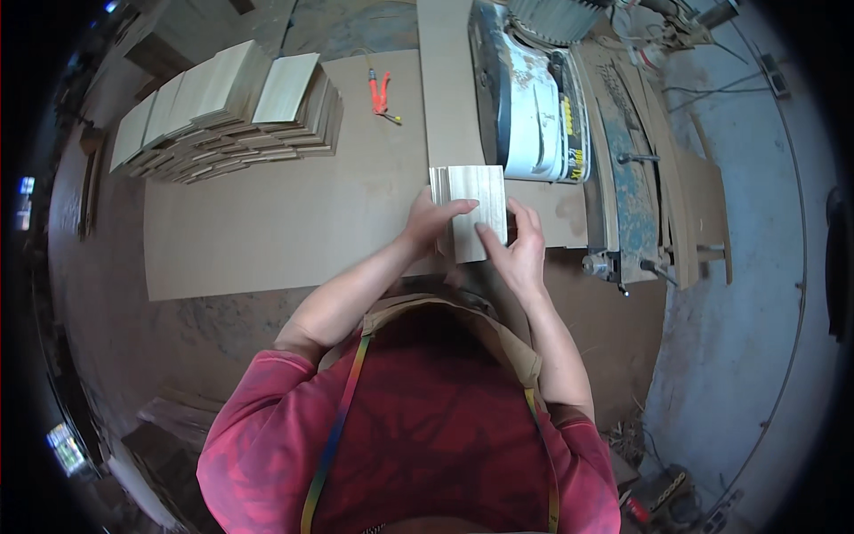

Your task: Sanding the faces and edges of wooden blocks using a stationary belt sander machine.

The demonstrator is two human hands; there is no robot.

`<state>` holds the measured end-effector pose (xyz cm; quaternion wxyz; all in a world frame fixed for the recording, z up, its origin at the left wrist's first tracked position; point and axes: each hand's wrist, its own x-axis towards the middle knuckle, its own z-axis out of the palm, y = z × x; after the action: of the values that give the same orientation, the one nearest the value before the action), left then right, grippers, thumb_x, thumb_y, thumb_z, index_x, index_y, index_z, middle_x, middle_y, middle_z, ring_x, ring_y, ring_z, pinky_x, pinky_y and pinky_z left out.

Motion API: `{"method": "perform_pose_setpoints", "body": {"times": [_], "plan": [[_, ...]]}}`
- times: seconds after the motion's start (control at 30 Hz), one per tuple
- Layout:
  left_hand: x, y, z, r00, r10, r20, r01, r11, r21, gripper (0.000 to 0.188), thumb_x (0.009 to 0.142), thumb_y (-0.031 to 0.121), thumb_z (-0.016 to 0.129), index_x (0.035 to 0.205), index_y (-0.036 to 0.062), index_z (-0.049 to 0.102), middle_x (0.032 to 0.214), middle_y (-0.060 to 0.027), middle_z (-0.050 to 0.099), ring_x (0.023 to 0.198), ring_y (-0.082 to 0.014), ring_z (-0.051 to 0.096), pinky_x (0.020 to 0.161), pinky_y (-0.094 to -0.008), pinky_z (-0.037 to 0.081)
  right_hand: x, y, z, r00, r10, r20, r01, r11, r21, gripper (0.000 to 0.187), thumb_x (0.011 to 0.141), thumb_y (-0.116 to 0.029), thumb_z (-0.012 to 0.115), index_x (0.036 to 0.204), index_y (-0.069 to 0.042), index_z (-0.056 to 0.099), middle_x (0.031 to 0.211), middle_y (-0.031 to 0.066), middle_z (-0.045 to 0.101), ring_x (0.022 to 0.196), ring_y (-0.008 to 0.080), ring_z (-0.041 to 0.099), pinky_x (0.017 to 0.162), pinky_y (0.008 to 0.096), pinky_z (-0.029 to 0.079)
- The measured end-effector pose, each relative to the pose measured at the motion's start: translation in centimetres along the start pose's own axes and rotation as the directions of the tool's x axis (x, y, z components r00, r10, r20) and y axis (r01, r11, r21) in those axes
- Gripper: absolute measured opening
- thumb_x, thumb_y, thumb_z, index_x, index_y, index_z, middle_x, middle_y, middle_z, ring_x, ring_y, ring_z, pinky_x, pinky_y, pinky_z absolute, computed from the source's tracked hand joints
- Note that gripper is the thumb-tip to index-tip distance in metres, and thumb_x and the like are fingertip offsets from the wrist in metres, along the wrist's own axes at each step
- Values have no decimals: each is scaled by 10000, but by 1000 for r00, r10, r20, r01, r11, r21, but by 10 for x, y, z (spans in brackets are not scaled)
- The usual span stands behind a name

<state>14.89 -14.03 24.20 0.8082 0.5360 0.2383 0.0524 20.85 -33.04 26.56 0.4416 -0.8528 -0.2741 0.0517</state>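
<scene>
Between my two hands is a stack of pale, thin wooden boards point(478, 187), held in front of my body over the near edge of the bench. My left hand point(436, 218) grips its left side, with the thumb laid across the top board. On the right side my right hand point(520, 245) closes round the edge, thumb on the face near the lower corner. The boards on the left of the stack sit slightly stepped from one another. Most of my fingers are hidden behind the wood.
Large piles of similar boards point(213, 98) stand at the far left of the bench sheet point(285, 227). Red-handled pliers point(380, 92) lie beyond my hands. A white and black machine point(534, 107) stands at the far right, beside a worn blue metal bed point(636, 169) with levers.
</scene>
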Motion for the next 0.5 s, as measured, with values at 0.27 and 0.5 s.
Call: {"method": "perform_pose_setpoints", "body": {"times": [0.27, 0.5], "plan": [[13, -31, 29, 998, -33, 58, 31, 999, 21, 728, 924, 265, 836, 1467, -109, 528, 1327, -283, 672, 1148, -301, 698, 949, -370, 591, -11, 3, -11, 999, -36, -29, 20, 901, -434, 726, 827, -310, 902, 1402, 58, 653, 1115, 238, 699, 912, 442, 699, 905, 472, 608], [32, -68, -11, 994, -26, -103, 28, 1000, 13, 965, 967, 369, 857, 1616, -96, 314, 1449, -346, 586, 1208, -327, 688, 1004, -395, 593, -4, 10, -17, 995, -22, 96, 48, 960, -276, 611, 831, -305, 905, 1321, 17, 734, 1205, 203, 729, 971, 379, 719, 886, 428, 599]]}}
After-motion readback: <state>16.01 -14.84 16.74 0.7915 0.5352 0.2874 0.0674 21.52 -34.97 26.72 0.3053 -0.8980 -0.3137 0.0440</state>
